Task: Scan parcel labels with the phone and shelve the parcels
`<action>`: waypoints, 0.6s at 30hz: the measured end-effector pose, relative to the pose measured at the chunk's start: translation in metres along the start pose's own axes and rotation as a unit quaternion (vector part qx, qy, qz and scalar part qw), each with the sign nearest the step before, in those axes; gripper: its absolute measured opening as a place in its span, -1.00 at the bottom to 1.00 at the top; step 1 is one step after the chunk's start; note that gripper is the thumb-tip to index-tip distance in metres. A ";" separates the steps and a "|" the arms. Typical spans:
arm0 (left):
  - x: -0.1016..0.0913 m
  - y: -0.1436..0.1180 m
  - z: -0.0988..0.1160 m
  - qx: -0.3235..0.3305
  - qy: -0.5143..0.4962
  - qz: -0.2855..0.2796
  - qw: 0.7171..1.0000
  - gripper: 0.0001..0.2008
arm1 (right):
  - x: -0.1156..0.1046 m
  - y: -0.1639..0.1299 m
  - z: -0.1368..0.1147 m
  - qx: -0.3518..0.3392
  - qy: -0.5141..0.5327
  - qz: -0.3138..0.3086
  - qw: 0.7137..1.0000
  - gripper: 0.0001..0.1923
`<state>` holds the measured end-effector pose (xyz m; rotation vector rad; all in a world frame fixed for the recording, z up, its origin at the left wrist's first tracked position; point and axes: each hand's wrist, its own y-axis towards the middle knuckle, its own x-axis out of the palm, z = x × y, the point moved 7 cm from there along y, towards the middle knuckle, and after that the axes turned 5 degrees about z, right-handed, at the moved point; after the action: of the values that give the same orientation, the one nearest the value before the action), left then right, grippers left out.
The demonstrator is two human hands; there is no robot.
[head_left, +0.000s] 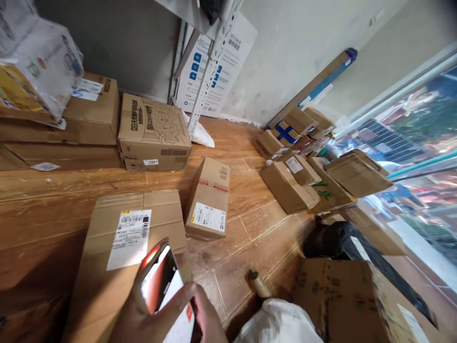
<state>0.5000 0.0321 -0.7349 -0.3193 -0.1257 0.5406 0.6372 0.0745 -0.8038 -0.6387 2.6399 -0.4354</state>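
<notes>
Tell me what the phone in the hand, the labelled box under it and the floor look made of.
Glossy-screened phone: glass front, bright reflections. Brown labelled box: matte corrugated cardboard, taped seam, paper label. Brown wood-look floor: probably glazed tile, with grout lines and sheen.

Your hand (157, 319) is cut off by the bottom edge. You cannot read the shipping label (129, 238) or the blurred phone (162, 286) screen.

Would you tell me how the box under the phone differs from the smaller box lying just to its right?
The large box is wider, its white label large and central; the narrow box is slimmer, with red tape marks and a label at its near end. The phone in the hand overlaps only the large box. Both are brown cardboard, lying flat on the floor.
</notes>
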 end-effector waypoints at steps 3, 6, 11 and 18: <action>0.027 0.018 -0.009 -0.028 -0.007 -0.013 1.000 -0.34 | -0.036 0.003 -0.025 -0.039 0.035 -0.012 0.999 -0.53; 0.044 0.039 -0.010 0.001 0.102 -0.083 0.991 -0.26 | -0.082 0.012 -0.044 -0.149 -0.055 0.056 0.986 -0.35; 0.053 0.057 0.005 0.089 0.318 -0.214 0.920 -0.37 | -0.126 0.024 -0.046 -0.205 -0.209 0.158 0.943 -0.31; 0.045 0.057 0.005 0.104 0.273 -0.169 0.942 -0.42 | -0.133 0.034 -0.059 -0.191 -0.245 0.177 0.934 -0.32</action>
<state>0.5092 0.1033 -0.7480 -0.2243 0.4073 0.1087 0.7076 0.1803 -0.7256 -0.3081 2.2845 0.3164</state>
